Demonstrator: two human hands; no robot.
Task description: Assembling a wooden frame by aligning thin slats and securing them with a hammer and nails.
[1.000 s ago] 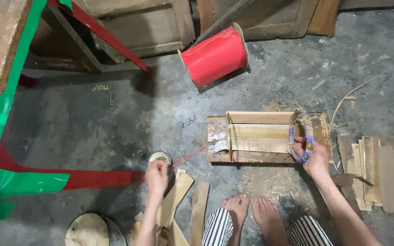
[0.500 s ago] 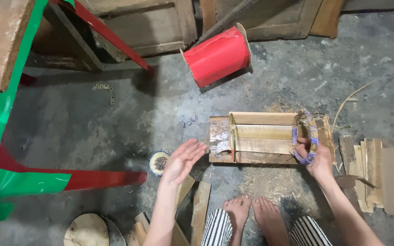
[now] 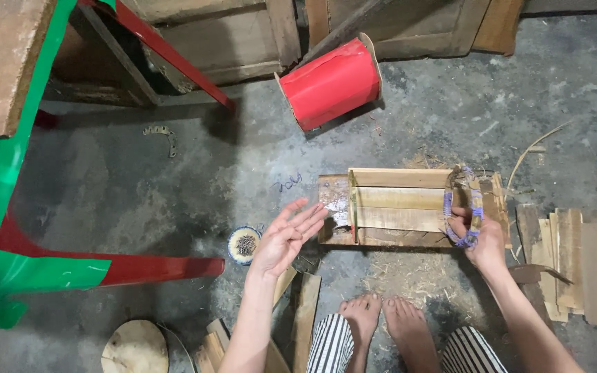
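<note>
1. Concrete floor (image 3: 139, 186) carries everything; the red spool (image 3: 332, 83) lies on its side further up it.
2. Wooden frame (image 3: 399, 207) lies flat just ahead of my feet.
3. My right hand (image 3: 481, 238) grips the blue cord (image 3: 459, 220) looped round the frame's right end.
4. My left hand (image 3: 286, 238) hovers with fingers spread wide, holding nothing, between the frame and the small tin of nails (image 3: 244, 244).

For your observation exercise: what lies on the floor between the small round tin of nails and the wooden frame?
In the head view, the open left hand hovers between the tin and the wooden frame, over bare concrete.
</note>
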